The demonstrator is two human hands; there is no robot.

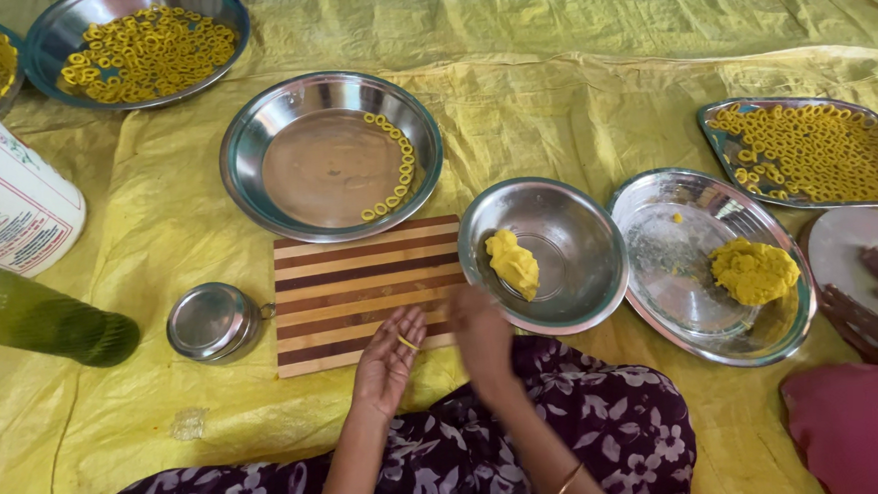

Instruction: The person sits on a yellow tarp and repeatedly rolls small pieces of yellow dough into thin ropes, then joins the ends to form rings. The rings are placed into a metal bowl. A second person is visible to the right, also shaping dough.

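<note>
My left hand (389,358) lies palm up at the near edge of a striped wooden board (351,282), with a thin strip of yellow dough (407,342) across its fingers. My right hand (482,335) is blurred just right of it, near the board's corner and below a steel bowl (578,220) that holds a lump of yellow dough (513,261). Beyond the board sits a steel plate (284,155) with a curved row of small dough rings (395,169).
A steel plate (670,255) with a bigger dough lump (755,271) lies right. A tray (815,152) and two plates (138,47) of rings sit at the far right and far left. A white tub (5,190), green bottle (47,318) and steel lid (213,321) stand left. Yellow sheet underneath.
</note>
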